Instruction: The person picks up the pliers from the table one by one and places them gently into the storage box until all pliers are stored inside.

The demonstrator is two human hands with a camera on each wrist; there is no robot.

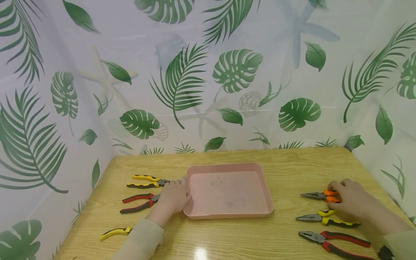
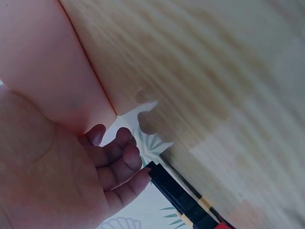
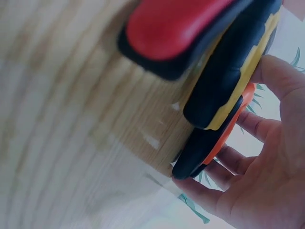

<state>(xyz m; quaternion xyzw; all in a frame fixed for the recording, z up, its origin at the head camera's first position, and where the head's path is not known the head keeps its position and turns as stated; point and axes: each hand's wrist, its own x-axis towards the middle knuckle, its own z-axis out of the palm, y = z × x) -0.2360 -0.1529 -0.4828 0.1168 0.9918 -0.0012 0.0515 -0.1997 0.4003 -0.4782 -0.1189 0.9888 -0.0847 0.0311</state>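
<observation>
Wood-grain counter (image 1: 227, 234), leaf-print curtain (image 1: 182, 83) on 3 sides. Pink tray (image 1: 229, 168) sits mid-counter, nothing in it.

R hand (image 1: 349, 198) is over the handles of the orange pliers (image 1: 320, 195), far R side of counter, jaws pointing L toward tray but well apart from it. R wrist view: fingers (image 3: 228, 162) curl round the orange/black handle end (image 3: 209, 148), so R hand grips the orange pliers, which lie on the counter. Just nearer the person: yellow-black pliers (image 1: 326, 217), touching or nearly touching the R hand, then red-black pliers (image 1: 336, 241) nearest the counter's front edge. All 3 lie roughly parallel, jaws to the L.

L hand (image 1: 173, 196) rests at tray's L rim, knuckles against the tray wall. L wrist view: fingers (image 2: 116, 164) loosely curled, holding nothing; a black-yellow handle tip (image 2: 181, 195) is right at the fingertips, can't tell if touching. L of that hand: yellow pliers (image 1: 147, 180) farthest back, red pliers (image 1: 139, 202) just below, both w/ jaws toward the hand. One more yellow handle (image 1: 115, 233) pokes out beside the L sleeve (image 1: 139, 240), rest hidden.
</observation>
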